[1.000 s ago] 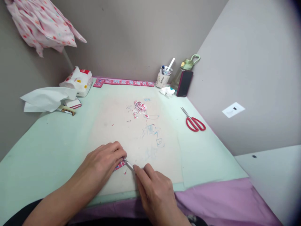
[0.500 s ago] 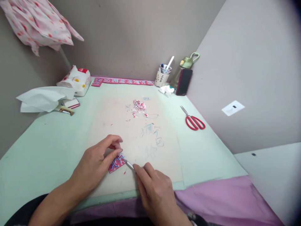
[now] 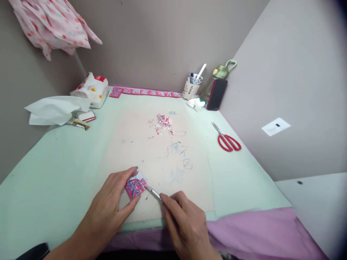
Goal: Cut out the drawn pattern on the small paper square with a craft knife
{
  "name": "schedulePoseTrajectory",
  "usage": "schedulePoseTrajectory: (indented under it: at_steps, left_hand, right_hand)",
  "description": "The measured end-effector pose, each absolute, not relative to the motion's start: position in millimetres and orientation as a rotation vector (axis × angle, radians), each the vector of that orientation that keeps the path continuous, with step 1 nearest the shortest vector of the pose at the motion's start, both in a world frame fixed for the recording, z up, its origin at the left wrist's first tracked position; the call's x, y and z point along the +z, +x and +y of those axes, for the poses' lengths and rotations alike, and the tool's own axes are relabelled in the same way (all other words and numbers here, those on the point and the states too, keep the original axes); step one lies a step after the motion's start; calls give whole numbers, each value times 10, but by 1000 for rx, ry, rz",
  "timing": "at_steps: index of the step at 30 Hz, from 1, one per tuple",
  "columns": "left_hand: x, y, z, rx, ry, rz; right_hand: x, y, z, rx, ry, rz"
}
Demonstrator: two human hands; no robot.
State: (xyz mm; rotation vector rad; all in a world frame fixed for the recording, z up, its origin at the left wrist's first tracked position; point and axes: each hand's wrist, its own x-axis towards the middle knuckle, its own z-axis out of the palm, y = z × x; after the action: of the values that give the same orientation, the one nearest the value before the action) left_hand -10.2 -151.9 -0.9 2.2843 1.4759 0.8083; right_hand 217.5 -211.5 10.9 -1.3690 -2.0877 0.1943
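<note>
A small red square piece (image 3: 135,187) with blue-outlined strokes and a whitish corner lies on the beige mat (image 3: 121,144). My left hand (image 3: 114,198) grips it by two edges, thumb at the lower side and fingers at the upper left. Between the fingers of my right hand (image 3: 184,216) is a craft knife (image 3: 154,193) with a metal handle. Its tip meets or nearly meets the right edge of the piece; exact contact cannot be made out. A tiny red scrap lies just below the tip.
Red and white shavings (image 3: 163,122) lie heaped mid-mat. Red-handled scissors (image 3: 226,139) are at the right, a phone (image 3: 217,94), bottle (image 3: 221,71) and pen cup (image 3: 192,87) at the back right. Finished-looking red tiles (image 3: 151,92) line the wall. A tissue pack (image 3: 92,90) stands back left.
My left hand has shifted its grip from the top of the piece to opposite edges, and the piece has turned and shows more fully. The knife stays at its right side. The view has shifted slightly.
</note>
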Motion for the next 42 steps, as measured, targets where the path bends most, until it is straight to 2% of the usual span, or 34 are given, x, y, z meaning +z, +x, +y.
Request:
schedulePoseTrajectory:
  at_steps: [42]
  left_hand:
    - [9,-102,-1520,829,2316,1483]
  right_hand:
    - [120,2091,-2044,25,-1341,-2158]
